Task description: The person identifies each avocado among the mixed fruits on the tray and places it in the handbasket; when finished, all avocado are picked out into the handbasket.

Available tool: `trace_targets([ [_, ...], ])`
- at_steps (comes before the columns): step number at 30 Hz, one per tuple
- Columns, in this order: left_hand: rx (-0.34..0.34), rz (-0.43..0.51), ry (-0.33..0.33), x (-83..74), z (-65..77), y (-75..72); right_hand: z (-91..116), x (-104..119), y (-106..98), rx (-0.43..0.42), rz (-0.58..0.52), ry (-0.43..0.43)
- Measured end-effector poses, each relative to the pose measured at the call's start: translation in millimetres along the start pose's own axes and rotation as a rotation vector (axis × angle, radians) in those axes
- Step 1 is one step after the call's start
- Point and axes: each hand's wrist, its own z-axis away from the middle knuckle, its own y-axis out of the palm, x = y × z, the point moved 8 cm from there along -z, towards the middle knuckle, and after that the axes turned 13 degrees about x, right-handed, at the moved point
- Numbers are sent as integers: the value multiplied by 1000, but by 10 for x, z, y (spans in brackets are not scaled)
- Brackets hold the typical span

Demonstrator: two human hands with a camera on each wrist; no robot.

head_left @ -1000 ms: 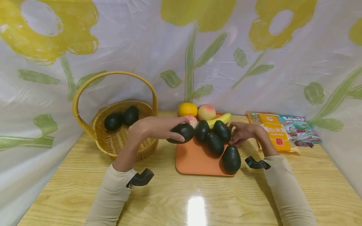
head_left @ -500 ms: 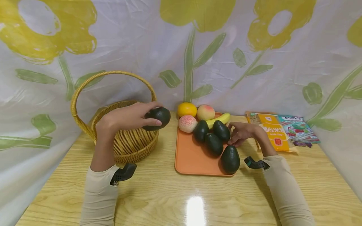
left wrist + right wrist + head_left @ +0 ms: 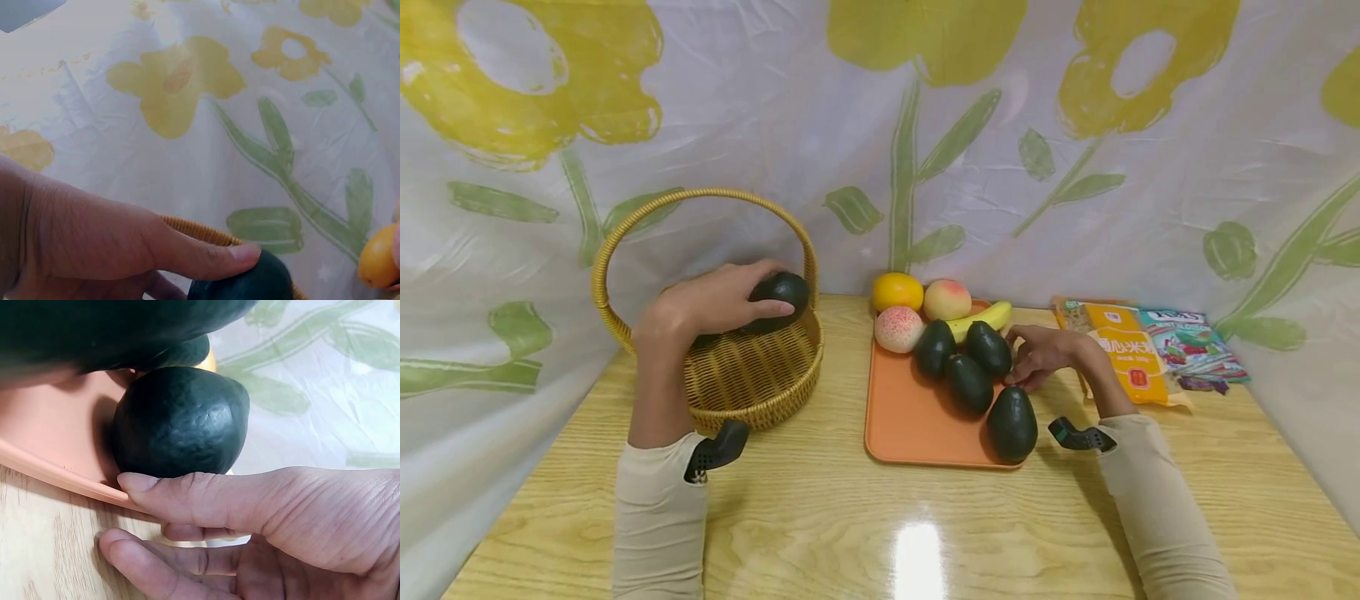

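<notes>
My left hand grips a dark green avocado over the wicker basket. In the left wrist view, the thumb lies along the avocado and the other fingers are mostly hidden. Two avocados inside the basket are now largely covered by this hand. At the right side of the orange tray, my right hand rests with loosely bent fingers. Its thumb is at the tray rim beside an avocado, and its other fingers lie outside the tray. Several avocados sit on the tray.
Toward the back of the tray are a banana, an orange fruit and two peaches, one pink-speckled and one blushed. Snack bags lie at the right. The basket's tall handle arches over its opening.
My left hand has carried the avocado from above the tray leftward to over the basket. The pink-speckled peach is uncovered, and the basket's avocados are now mostly hidden. My right hand stays in place.
</notes>
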Motion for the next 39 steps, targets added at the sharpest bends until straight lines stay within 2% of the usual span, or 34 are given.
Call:
trace_targets([
  [9, 12, 3, -86, 220, -144, 73, 17, 47, -8, 11, 11, -15],
  [13, 44, 49, -131, 290, -219, 148, -11, 20, -1, 11, -12, -16],
  [17, 76, 125, -203, 376, -304, 234, -16, -8, 16, 16, -29, -6],
  [21, 97, 156, -293, 469, -396, 305, 11, 7, 17, 16, -32, 3],
  [26, 122, 168, -382, 550, -472, 409, 5, -6, 7, 19, -20, 5],
  [30, 126, 114, -441, 619, -530, 493, -7, -18, 7, 14, -21, 5],
  [33, 131, 74, -463, 662, -572, 541, -4, -16, 20, 12, -31, 6],
  [39, 98, 86, -453, 668, -593, 516, 31, 17, 19, 7, -15, 3],
])
